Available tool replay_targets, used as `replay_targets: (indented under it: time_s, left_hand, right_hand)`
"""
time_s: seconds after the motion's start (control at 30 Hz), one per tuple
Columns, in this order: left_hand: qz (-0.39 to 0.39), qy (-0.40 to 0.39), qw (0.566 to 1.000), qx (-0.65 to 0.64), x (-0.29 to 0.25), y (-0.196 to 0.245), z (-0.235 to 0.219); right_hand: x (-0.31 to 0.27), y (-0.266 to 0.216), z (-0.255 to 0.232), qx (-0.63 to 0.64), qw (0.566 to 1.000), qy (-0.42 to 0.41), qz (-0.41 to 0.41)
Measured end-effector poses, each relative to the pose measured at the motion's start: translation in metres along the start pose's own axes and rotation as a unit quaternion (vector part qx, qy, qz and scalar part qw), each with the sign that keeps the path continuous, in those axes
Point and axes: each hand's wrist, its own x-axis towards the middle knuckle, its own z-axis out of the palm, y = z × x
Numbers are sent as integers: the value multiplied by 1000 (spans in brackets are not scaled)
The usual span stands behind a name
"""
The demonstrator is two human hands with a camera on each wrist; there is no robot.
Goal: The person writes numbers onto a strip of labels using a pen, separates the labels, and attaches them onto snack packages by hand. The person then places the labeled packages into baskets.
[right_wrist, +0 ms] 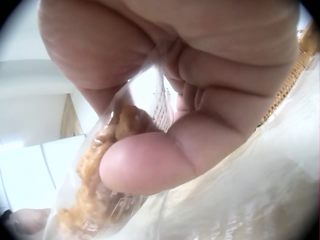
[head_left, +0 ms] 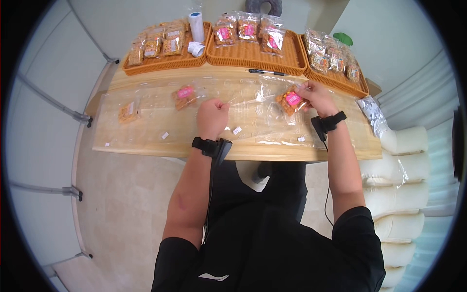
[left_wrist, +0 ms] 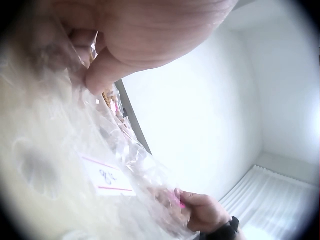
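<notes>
In the head view the right hand (head_left: 317,99) grips the edge of a clear snack packet (head_left: 291,101) with a pink label, at the table's right; the right wrist view shows fingers (right_wrist: 150,162) curled round that packet (right_wrist: 95,185). The left hand (head_left: 213,118) is curled over the middle of the table, pinching clear plastic film (left_wrist: 75,120) in the left wrist view. A second pink-labelled packet (head_left: 185,96) lies left of it, and a packet with a pale label (head_left: 128,113) lies farther left. A small white label (head_left: 237,130) lies right of the left hand.
Three wicker baskets stand along the back: left (head_left: 168,63), middle (head_left: 243,57) and right (head_left: 335,82), each holding packets. A white roll (head_left: 196,27) stands in the left one. A black pen (head_left: 266,72) lies before the middle one. Clear film (head_left: 160,112) covers much of the table.
</notes>
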Motion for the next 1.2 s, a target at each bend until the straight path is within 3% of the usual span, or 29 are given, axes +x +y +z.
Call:
replay_targets:
  time_s: [0.23, 0.63, 0.67, 0.73, 0.77, 0.87, 0.9, 0.97, 1.03, 1.1, 1.2]
  left_hand:
    - [-9, 2, 1000, 6, 3, -5, -1]
    - [-2, 13, 999, 47, 2, 3, -1]
    - [-2, 2, 1000, 31, 3, 2, -1]
    - [-6, -2, 1000, 15, 5, 3, 0]
    - [1, -7, 1000, 19, 4, 4, -2]
    - [3, -4, 1000, 27, 3, 0, 0]
    - [4, -8, 999, 35, 3, 1, -1]
    - [7, -15, 999, 41, 3, -2, -3]
    - [67, 15, 995, 69, 4, -4, 3]
    - [33, -35, 997, 59, 1, 3, -2]
    - [45, -67, 994, 74, -9, 18, -9]
  right_hand:
    - [-17, 6, -22, 21, 999, 44, -20]
    - [-3, 2, 12, -57, 998, 19, -3]
    - [1, 6, 17, -54, 998, 8, -5]
    - [10, 12, 25, 91, 994, -56, -9]
    - [7, 13, 29, 142, 982, -126, -5]
    - [10, 25, 26, 122, 980, -159, -1]
    - [8, 22, 27, 104, 988, -113, 18]
    - [10, 26, 22, 76, 992, -101, 19]
    - [7, 24, 12, 55, 994, -91, 9]
    - [4, 16, 5, 56, 997, -61, -6]
    - [9, -1, -4, 30, 999, -8, -26]
